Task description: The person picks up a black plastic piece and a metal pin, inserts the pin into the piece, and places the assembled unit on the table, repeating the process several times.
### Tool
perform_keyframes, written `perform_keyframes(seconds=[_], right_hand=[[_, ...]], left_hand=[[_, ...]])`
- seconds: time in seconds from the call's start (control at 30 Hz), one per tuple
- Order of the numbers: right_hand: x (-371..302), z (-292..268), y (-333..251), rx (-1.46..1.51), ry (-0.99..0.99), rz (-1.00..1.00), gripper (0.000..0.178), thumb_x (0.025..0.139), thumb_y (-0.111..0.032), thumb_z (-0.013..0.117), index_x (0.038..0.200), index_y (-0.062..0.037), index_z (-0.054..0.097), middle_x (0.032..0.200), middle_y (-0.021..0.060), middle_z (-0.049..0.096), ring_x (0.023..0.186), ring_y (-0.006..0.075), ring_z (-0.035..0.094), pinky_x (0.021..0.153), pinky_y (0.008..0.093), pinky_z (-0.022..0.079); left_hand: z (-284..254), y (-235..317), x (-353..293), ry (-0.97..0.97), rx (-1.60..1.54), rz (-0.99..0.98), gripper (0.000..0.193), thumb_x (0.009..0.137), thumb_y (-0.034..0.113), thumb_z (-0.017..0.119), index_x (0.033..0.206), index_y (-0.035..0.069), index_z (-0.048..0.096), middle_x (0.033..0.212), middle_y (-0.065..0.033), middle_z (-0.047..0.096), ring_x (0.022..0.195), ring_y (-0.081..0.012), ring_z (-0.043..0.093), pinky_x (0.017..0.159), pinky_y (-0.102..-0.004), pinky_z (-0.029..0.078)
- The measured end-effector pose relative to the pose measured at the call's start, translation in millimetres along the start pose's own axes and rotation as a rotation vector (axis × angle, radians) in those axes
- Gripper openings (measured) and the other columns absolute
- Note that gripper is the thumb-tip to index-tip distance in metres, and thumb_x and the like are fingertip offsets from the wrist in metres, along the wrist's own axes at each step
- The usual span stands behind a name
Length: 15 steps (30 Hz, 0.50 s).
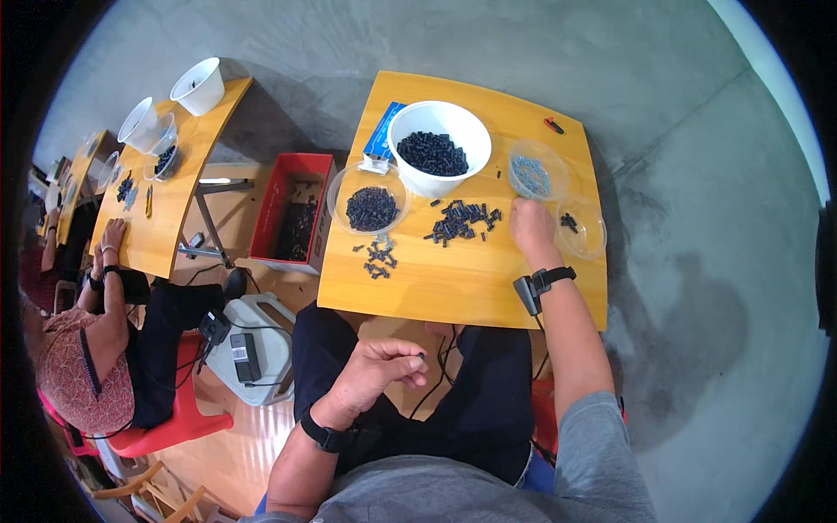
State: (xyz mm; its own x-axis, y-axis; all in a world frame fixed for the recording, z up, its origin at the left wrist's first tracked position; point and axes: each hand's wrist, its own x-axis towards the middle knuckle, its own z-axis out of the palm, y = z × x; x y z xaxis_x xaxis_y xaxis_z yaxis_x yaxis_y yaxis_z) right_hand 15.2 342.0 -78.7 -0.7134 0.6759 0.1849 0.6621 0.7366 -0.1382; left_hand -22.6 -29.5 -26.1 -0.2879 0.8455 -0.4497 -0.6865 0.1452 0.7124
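Note:
My left hand [381, 373] is above my lap, short of the table's front edge. Its thumb and forefinger are pinched on a small black part [422, 355], of which only the tip shows. At the right of the table, my right hand [532, 228] is closed at the near edge of a clear tub [514, 179] of small silvery screws [532, 174]. Whatever its fingers hold is hidden. Left of it lies a loose pile of small black plastic parts [462, 222]. Behind the pile stands a white bucket [478, 139] heaped with similar black parts.
A clear bowl [403, 196] of black parts stands left, with scattered pieces [379, 260] before it. A clear dish [593, 240] holds a few parts. A blue box [381, 135] and a red-black tool [554, 125] lie farther back. A red bin [261, 231] and a co-worker's table [174, 209] are left.

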Motion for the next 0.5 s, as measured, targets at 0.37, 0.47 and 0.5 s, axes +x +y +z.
perform_keyframes(seconds=[0.37,0.47,0.5], right_hand=[[-6.7,-10.9,-0.8,0.108,-0.024,0.061,0.015,0.080,-0.011,0.056,0.092,-0.0041,0.063,0.093,0.0205,0.064,0.091,0.0373,0.061,0.076,0.0466,0.048],[-7.4,-8.1,0.1,0.116,-0.028,0.057,0.016,0.080,-0.011,0.056,0.093,-0.0053,0.064,0.093,0.0196,0.065,0.091,0.0373,0.061,0.076,0.0466,0.048],[-8.1,-7.3,-0.5,0.134,-0.001,0.043,0.016,0.080,-0.010,0.055,0.092,-0.0055,0.064,0.093,0.0194,0.065,0.091,0.0372,0.061,0.076,0.0468,0.048]], left_hand=[[0.2,-3.7,5.5,0.008,0.053,-0.002,0.012,0.087,0.002,0.061,0.097,-0.004,0.064,0.085,-0.0087,0.067,0.073,-0.0150,0.066,0.068,-0.0253,0.053],[1.1,-1.8,6.0,0.017,0.063,-0.019,0.012,0.086,0.001,0.061,0.097,-0.004,0.064,0.084,-0.0087,0.066,0.073,-0.0149,0.066,0.068,-0.0254,0.053],[0.9,-1.5,6.0,0.022,0.067,-0.028,0.012,0.086,0.001,0.061,0.097,-0.005,0.064,0.084,-0.0086,0.066,0.073,-0.0149,0.066,0.068,-0.0255,0.053]])
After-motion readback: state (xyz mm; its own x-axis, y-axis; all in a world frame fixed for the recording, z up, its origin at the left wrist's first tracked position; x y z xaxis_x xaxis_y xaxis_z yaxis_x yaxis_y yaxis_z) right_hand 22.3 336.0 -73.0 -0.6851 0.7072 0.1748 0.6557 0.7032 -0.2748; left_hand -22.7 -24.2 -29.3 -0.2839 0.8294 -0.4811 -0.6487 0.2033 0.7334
